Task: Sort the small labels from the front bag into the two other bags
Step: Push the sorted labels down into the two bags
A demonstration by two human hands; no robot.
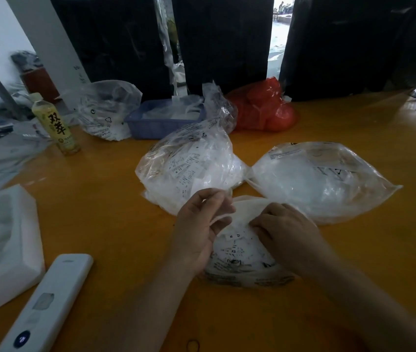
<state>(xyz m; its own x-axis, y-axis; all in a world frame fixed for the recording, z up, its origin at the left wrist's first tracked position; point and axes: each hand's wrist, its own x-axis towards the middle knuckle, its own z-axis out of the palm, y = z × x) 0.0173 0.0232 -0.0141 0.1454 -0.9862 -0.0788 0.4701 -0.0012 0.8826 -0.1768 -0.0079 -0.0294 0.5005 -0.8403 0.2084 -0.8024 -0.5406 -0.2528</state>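
Left hand [202, 224]: at 9 o'clock of front bag [240, 260], fingers curled, we see them pinching bag's open rim.

Right hand [285, 232]: at 3 o'clock, fingertips pressed into labels [235, 243]; grasp unclear.

Left bag [189, 168] at 11 o'clock, right bag [324, 179] at 1 o'clock.

Step, we judge: picking out label. Next: read size, choose bag.

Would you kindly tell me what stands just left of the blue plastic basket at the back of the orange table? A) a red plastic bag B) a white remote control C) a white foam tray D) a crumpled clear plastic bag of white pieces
D: a crumpled clear plastic bag of white pieces sits directly left of the blue plastic basket, while the red plastic bag lies to the basket's right.
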